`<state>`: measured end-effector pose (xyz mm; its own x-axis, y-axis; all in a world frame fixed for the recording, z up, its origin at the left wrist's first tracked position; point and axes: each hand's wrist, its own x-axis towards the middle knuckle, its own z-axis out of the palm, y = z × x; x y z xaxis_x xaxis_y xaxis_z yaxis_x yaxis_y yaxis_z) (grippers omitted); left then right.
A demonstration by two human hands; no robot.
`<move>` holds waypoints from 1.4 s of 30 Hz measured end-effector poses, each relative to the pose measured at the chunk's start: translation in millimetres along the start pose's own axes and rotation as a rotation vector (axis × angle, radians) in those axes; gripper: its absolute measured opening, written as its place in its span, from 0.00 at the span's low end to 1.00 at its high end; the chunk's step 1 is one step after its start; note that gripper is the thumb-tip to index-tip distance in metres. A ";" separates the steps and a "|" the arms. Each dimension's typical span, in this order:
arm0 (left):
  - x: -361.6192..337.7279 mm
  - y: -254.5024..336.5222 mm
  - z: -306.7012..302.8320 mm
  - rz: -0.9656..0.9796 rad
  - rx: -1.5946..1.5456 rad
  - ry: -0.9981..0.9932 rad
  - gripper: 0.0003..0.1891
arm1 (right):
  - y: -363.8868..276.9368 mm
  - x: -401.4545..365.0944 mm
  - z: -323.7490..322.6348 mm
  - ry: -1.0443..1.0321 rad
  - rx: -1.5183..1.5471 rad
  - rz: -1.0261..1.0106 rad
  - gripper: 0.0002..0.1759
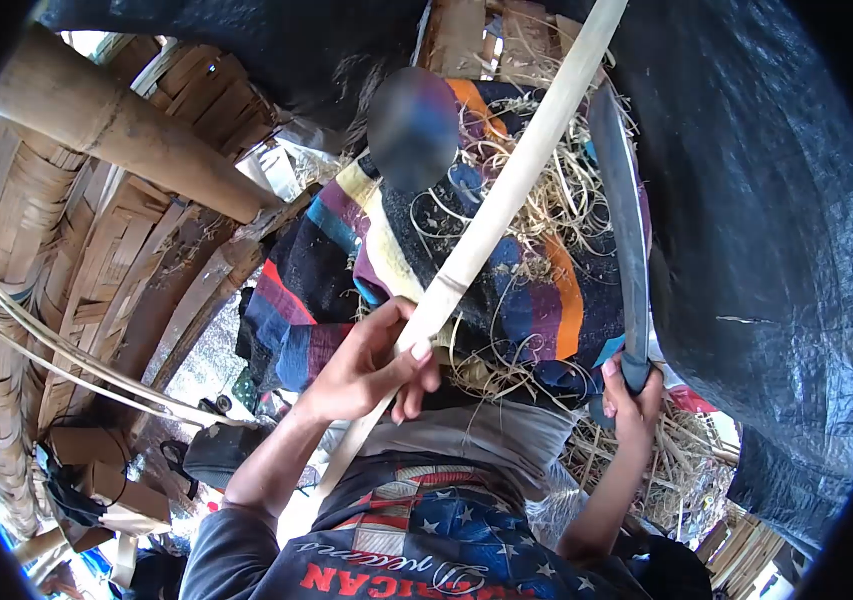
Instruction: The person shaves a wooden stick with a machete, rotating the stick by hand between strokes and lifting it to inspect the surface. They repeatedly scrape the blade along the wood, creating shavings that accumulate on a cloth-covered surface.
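Note:
My left hand (pixel 376 365) is closed around a long, pale bamboo strip (pixel 506 195), which slants from beside my waist up to the top right of the view. A darker node ring crosses the strip just above my fingers. In my right hand (pixel 634 395) is the dark handle of a long-bladed knife (pixel 621 190), its blade pointing up and away from me. The blade stands to the right of the strip, apart from it along most of its length. Curly bamboo shavings (pixel 571 190) lie between the two, on a striped cloth (pixel 566 290) over my lap.
Black plastic sheeting (pixel 766 230) hangs close on the right. A thick bamboo pole (pixel 126 125) and woven bamboo panels (pixel 66 290) stand on the left, with thin bent strips (pixel 76 355) near them. Cardboard boxes (pixel 111 490) sit low left. More shavings (pixel 676 470) lie low right.

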<state>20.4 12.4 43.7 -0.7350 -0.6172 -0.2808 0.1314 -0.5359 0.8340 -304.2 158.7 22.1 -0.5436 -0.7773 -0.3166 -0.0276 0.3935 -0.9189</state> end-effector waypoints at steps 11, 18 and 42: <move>0.8 -0.5 5.5 0.005 0.150 -0.083 0.24 | 14.2 -10.1 -0.6 0.025 -0.116 -0.181 0.15; -0.2 -8.4 6.6 -0.011 0.100 -0.094 0.23 | 1.6 -19.2 20.6 -0.012 -0.066 -0.232 0.10; 7.9 -5.9 26.1 -0.002 0.093 -0.010 0.21 | -16.8 -20.7 51.6 -0.095 -0.258 -0.563 0.13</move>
<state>-3.6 25.7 48.9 -0.7422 -0.6100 -0.2777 0.0681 -0.4808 0.8742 -249.2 142.8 32.0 -0.3105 -0.9354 0.1690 -0.4965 0.0079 -0.8680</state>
